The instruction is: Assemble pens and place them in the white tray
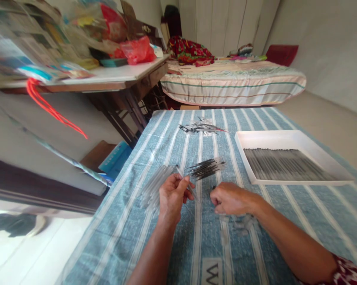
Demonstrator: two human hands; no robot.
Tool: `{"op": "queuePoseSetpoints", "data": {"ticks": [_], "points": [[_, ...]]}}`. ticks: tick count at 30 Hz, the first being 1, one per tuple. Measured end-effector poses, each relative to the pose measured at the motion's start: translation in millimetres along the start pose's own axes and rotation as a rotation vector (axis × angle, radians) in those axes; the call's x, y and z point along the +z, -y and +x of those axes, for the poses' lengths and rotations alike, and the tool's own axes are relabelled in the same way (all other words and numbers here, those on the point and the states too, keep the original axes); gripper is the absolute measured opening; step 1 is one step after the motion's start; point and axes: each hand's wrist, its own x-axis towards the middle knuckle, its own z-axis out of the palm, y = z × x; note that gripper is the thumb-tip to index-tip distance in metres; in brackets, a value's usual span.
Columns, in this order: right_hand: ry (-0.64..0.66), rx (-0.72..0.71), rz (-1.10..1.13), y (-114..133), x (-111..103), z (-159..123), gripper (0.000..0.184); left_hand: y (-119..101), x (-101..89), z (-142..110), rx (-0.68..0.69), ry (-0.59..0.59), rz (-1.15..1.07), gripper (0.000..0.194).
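My left hand [174, 194] is closed around a thin clear pen barrel [183, 174], held at a slant between thumb and fingers. Beside it on the left lies a pile of pale clear pen barrels [154, 188]. Curled shut, my right hand [230, 198] hovers low over the cloth; a small dark bit shows at its fingertips, too little to name. Black pen refills [206, 169] lie bundled just beyond both hands. Small translucent pieces [240, 223] are scattered under my right wrist, partly hidden and blurred.
A shallow white box [246, 158] on the right holds a row of dark-filled pens [285, 164]. Farther back lies a loose heap of dark, thin parts [204, 127]. The striped blue cloth [181, 257] covers the table. A cluttered desk [116, 77] stands left, a bed [232, 81] behind.
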Motion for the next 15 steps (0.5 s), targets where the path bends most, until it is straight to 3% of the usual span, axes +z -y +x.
{"op": "queuePoseSetpoints", "data": {"ticks": [4,9,15], "points": [[-0.122,0.033,0.317,-4.7,8.3,-3.0,0.01,-1.9,1.2,-2.4,0.013,0.002,-0.024,0.026],[-0.101,0.074,0.735,-15.2,20.8,-4.4,0.016,-0.9,1.1,-3.3,0.028,0.02,-0.021,0.025],[-0.116,0.145,0.831,-19.2,19.7,-9.9,0.018,4.3,1.0,-2.3,0.031,0.046,-0.027,0.025]]}}
